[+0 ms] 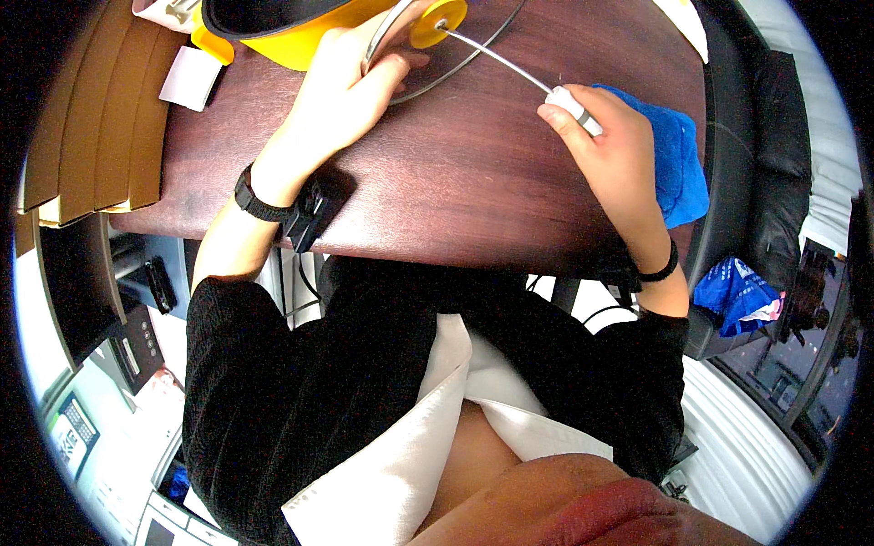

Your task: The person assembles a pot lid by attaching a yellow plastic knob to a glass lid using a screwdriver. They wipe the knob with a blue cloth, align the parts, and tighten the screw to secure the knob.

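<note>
My left hand is closed on what looks like a clear lid with a thin metal rim, partly cut off by the top edge. A round yellow knob sits on it, beyond my fingers. My right hand grips the white-and-grey handle of a screwdriver. Its thin metal shaft slants up and left, and the tip meets the middle of the knob. Left of the lid, a yellow pot with a dark inside stands on the table; part of it is out of view.
A blue cloth lies beside and under my right hand on the dark wooden table. White paper slips rest near the pot's handle. Brown upright files line the left side. A small black device lies by my left wrist.
</note>
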Tool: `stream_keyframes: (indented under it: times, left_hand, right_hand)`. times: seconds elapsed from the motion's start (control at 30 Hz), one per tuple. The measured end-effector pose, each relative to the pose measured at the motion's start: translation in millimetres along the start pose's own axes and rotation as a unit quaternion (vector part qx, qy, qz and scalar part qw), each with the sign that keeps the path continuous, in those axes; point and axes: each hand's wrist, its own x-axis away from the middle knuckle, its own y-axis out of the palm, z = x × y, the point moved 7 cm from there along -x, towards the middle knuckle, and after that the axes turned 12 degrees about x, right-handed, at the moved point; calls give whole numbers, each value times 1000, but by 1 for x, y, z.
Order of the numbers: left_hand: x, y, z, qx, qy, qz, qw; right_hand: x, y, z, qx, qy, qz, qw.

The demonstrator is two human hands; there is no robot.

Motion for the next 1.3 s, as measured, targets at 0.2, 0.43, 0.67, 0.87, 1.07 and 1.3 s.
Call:
stream_keyframes:
  times: [0.2,0.43,0.67,0.87,1.07,1.3]
  left_hand:
    - [0,2,0,-41,-57,-29,997]
    - [3,1,11,-107,59,-34,992]
    - [3,1,8,-85,20,-41,995]
    - [3,2,9,-87,34,-37,995]
    - [2,-2,-3,-58,6,-14,998]
    - [4,0,-20,158,-33,14,987]
  right_hand:
    - [-1,0,-1,26,-8,16,999]
    - [12,30,14,-176,56,-51,981]
    - [18,64,22,-310,100,-166,931]
    - [30,78,16,-474,227,-277,804]
    - [20,73,19,-401,167,-237,869]
    - [34,75,9,-496,239,-305,777]
